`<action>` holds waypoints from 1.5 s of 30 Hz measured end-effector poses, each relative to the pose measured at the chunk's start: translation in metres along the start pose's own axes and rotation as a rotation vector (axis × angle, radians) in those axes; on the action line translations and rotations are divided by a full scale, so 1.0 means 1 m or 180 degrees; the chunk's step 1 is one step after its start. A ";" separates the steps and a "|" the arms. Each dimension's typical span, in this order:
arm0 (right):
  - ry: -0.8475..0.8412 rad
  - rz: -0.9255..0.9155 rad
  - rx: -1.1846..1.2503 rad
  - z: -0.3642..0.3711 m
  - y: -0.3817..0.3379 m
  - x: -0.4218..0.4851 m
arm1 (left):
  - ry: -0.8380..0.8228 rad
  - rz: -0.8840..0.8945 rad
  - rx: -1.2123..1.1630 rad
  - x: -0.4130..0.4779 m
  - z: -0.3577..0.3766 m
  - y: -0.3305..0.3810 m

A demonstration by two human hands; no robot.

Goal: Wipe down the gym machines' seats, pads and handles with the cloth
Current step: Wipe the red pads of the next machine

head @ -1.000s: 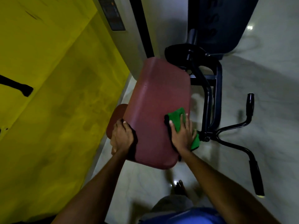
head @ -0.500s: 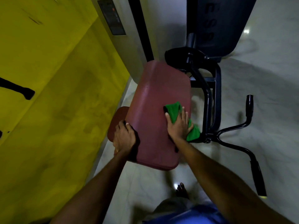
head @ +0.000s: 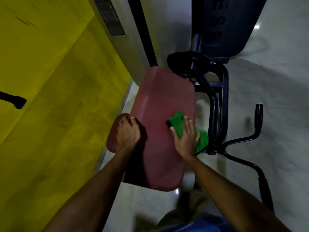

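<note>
A dark red padded back pad (head: pixel 160 104) of a gym machine fills the middle of the head view. My right hand (head: pixel 185 138) lies flat with straight fingers on a green cloth (head: pixel 177 123), pressing it against the pad's right side; part of the cloth hangs off the pad's edge by my wrist. My left hand (head: pixel 127 133) grips the pad's left edge, fingers curled over it. A smaller red seat pad (head: pixel 113 139) shows below and left of that hand.
The black machine frame (head: pixel 215 101) and two black handles (head: pixel 258 113) stand to the right on a pale floor. A yellow wall (head: pixel 50 97) runs close on the left. A dark machine cover (head: pixel 222 25) sits at the top right. My legs show at the bottom.
My right hand has slid the green cloth along the pad's right side, away from the lower edge. My left hand keeps its grip on the left edge.
</note>
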State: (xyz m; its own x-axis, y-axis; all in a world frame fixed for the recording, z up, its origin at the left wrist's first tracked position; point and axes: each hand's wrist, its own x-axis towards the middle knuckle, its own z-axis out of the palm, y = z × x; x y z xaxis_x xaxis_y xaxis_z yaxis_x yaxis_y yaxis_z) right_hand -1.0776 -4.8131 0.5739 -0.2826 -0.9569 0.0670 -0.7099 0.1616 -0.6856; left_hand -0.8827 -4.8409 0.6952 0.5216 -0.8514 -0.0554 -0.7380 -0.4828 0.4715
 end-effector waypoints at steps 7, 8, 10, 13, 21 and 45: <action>0.0140 0.0148 0.0285 0.014 -0.057 0.015 | 0.0286 -0.0032 0.0580 -0.004 0.017 0.015; 0.0057 -0.0277 0.0245 0.013 -0.060 -0.003 | 0.0289 -0.0040 0.0601 -0.004 0.018 0.014; -0.0107 -0.1037 0.0204 0.010 -0.045 -0.024 | 0.0320 -0.0038 0.0623 -0.002 0.018 0.015; -0.0073 -0.1095 0.0132 0.005 -0.010 -0.005 | 0.0354 -0.0053 0.0667 -0.003 0.018 0.015; 0.0211 0.0584 0.0406 0.018 -0.072 0.079 | 0.0370 -0.0091 0.0745 -0.002 0.019 0.017; -0.0279 -0.1266 0.0125 -0.001 0.018 0.050 | 0.0033 -0.0216 0.0507 0.005 0.008 0.022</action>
State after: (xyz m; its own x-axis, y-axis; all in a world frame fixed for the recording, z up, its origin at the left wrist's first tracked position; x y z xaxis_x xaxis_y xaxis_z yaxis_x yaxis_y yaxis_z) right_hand -1.1053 -4.8573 0.5659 0.0662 -0.9601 0.2718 -0.7270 -0.2330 -0.6459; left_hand -0.8997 -4.8576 0.6987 0.5762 -0.8140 -0.0729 -0.7591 -0.5661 0.3214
